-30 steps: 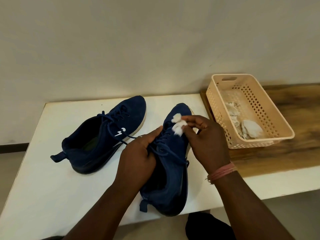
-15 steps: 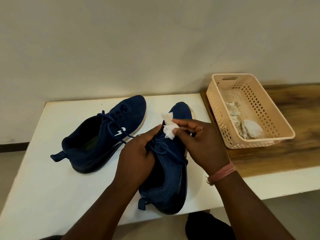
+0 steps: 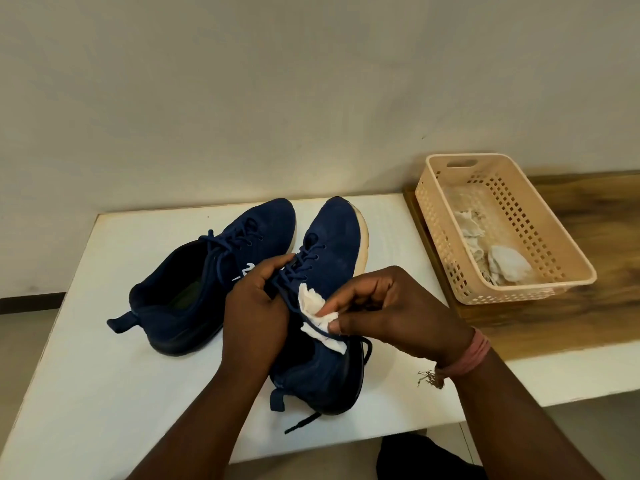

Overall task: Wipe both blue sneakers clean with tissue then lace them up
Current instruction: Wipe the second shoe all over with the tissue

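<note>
Two blue sneakers lie on a white table [image 3: 86, 358]. The left sneaker [image 3: 207, 271] lies untouched, toe pointing away to the right. The right sneaker [image 3: 332, 258] is in front of me, toe pointing away. My left hand [image 3: 256, 306] grips its tongue and lace area from the left side. My right hand [image 3: 388, 306] pinches a crumpled white tissue [image 3: 317, 315] and presses it on the sneaker's upper near the collar. A loose lace end [image 3: 301, 422] trails off the heel toward the table's front edge.
A peach plastic basket [image 3: 540, 216] with used tissues inside stands on a wooden surface [image 3: 588, 313] to the right of the table. A plain wall runs behind. The table's front edge is close to my arms.
My right hand has dragged the tissue from the toe area back toward the collar of the right sneaker. My left hand kept its hold. The toe is now uncovered.
</note>
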